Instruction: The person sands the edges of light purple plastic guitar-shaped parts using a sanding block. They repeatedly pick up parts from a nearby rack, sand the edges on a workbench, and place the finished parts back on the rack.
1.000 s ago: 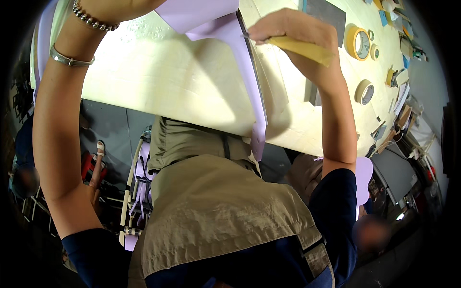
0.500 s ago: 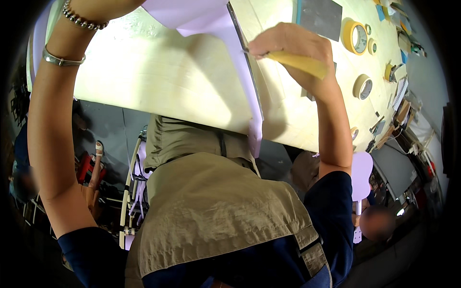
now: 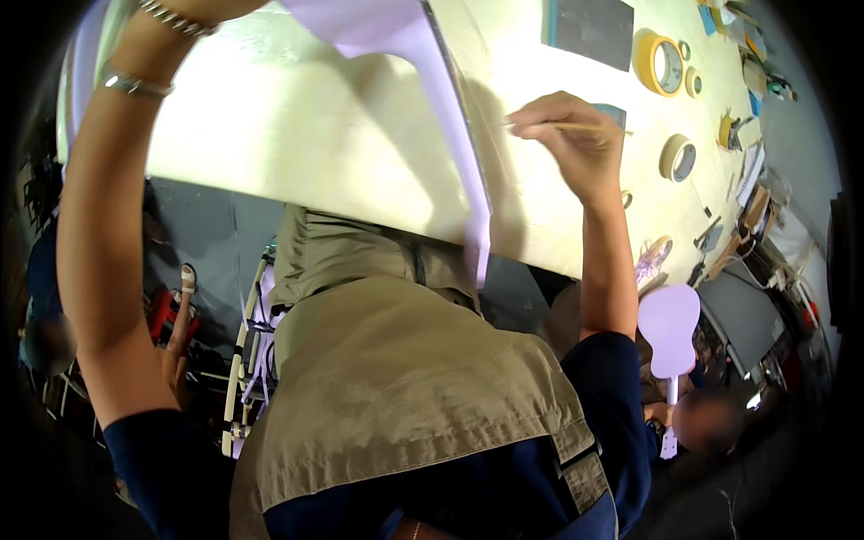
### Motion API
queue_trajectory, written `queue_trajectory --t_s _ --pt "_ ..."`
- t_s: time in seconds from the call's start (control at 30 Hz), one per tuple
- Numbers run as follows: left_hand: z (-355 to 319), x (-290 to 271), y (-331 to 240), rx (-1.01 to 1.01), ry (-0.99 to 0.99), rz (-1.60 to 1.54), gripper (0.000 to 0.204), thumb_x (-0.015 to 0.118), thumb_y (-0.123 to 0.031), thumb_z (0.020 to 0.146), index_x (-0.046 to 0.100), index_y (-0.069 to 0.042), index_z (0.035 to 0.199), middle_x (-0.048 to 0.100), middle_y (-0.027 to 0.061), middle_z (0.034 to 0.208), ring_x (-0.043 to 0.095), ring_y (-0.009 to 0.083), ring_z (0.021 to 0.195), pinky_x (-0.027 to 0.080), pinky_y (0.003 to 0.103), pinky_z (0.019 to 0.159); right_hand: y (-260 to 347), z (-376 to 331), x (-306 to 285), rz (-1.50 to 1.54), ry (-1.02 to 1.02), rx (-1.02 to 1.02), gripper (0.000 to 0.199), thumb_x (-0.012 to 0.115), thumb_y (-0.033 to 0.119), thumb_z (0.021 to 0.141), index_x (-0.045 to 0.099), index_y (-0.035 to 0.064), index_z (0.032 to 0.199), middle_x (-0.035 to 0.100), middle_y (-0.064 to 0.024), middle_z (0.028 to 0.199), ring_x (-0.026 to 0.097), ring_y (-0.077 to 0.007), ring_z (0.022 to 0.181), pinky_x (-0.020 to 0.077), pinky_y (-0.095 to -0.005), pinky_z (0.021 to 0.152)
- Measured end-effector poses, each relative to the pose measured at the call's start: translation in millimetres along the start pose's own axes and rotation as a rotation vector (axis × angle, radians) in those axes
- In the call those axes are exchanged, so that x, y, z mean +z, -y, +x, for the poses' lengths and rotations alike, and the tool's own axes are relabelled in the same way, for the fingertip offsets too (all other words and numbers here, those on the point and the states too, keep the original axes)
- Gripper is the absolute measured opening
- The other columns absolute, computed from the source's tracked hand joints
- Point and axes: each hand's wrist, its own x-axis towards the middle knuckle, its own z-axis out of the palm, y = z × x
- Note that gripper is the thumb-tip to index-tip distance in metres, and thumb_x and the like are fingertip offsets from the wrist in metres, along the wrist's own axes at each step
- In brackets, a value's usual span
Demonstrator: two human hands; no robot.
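Observation:
A lavender guitar-shaped instrument lies on the pale table, its body cut off by the top edge. Its neck, dark along the right side, runs toward me, and the headstock juts past the table edge. My right hand is just right of the neck, fingers pinched round a thin yellowish stick, perhaps a fine brush. The stick's front end points at the neck's dark edge, apparently apart from it. My left hand reaches out at the upper left beside the body; its fingers are out of view.
On the table, right of the neck, are a dark grey sheet, a yellow tape roll and a cream tape roll. Tools and scraps line the far right. A person nearby holds a lavender ukulele-shaped body.
My right hand has moved toward me and slightly back from the neck, still holding the stick, which is less blurred. My left arm has shifted slightly right.

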Motion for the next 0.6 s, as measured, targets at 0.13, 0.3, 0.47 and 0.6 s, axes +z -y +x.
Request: queue_trajectory --t_s 0.13,0.3,0.47,0.6 --pt "14 12 -16 0.097 -0.639 0.228 0.031 0.042 -0.028 0.088 0.057 -0.003 0.076 0.054 0.0116 0.07 0.052 0.0294 0.068 0.04 0.038 0.075 9 -9 -6 -0.199 -0.209 0.537 0.032 0.06 0.007 0.086 0.049 -0.001 0.115 0.066 -0.0103 0.074 0.055 -0.0089 0.052 0.042 -0.0214 0.045" --pt "-103 -59 -121 -0.647 -0.228 0.25 0.017 0.06 -0.009 0.082 0.06 0.0 0.097 0.059 0.011 0.094 0.052 0.0251 0.08 0.041 0.032 0.075 12 -51 27 -0.307 -0.356 0.504 0.035 0.058 0.015 0.088 0.048 0.0008 0.118 0.065 -0.0105 0.09 0.057 -0.0112 0.065 0.0446 -0.0235 0.058" --pt "-310 -63 -263 -2.014 0.145 -0.07 0.045 0.06 -0.039 0.084 0.058 0.003 0.099 0.057 0.0182 0.103 0.058 0.0243 0.082 0.048 0.034 0.074 9 -66 65 -0.216 -0.26 0.36 0.049 0.062 0.021 0.085 0.044 0.0022 0.128 0.057 -0.0125 0.111 0.056 -0.0194 0.094 0.0452 -0.0307 0.08" --pt "-354 -74 -337 -2.778 0.392 -0.599 0.066 0.059 -0.058 0.078 0.06 0.003 0.104 0.06 0.0143 0.103 0.054 0.0207 0.073 0.047 0.033 0.069 11 -67 78 -0.186 -0.235 0.426 0.049 0.06 0.02 0.086 0.044 0.0022 0.129 0.058 -0.0117 0.108 0.056 -0.0186 0.095 0.045 -0.0321 0.082"
